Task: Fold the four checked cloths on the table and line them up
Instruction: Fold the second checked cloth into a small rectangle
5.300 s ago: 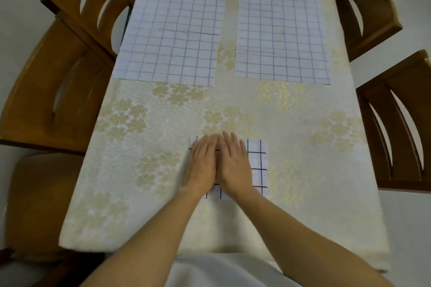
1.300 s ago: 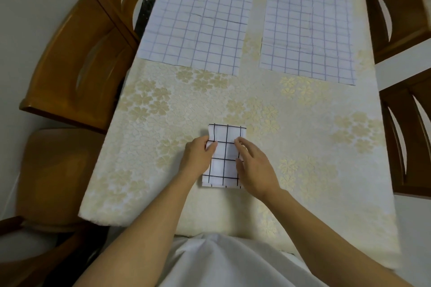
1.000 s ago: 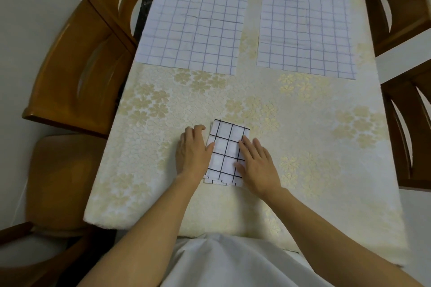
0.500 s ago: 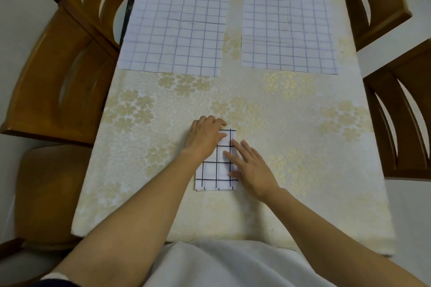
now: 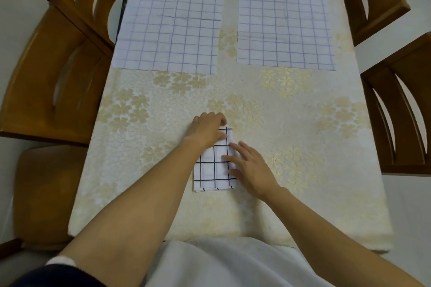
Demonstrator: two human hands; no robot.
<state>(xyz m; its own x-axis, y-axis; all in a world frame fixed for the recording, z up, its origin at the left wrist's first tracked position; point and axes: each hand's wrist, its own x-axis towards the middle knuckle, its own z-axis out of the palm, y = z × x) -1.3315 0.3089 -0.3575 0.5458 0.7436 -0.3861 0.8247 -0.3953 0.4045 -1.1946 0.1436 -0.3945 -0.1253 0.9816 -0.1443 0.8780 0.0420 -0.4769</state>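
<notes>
A small folded white cloth with black checks (image 5: 213, 170) lies near the table's front edge. My left hand (image 5: 206, 129) lies over its far end, fingers bent at the top edge; whether they pinch it I cannot tell. My right hand (image 5: 248, 166) rests flat on the cloth's right edge with straight fingers. Two unfolded checked cloths lie flat farther back, one on the left (image 5: 171, 23) and one on the right (image 5: 283, 21).
The table (image 5: 303, 123) wears a cream cloth with gold flowers. Wooden chairs stand along the left side (image 5: 53, 81) and the right side (image 5: 401, 109). A round stool (image 5: 44, 193) sits at the near left.
The folded cloth went from a wide rectangle to a narrow one. My left hand moved from its left side up onto its far end; my right hand stayed at the right edge.
</notes>
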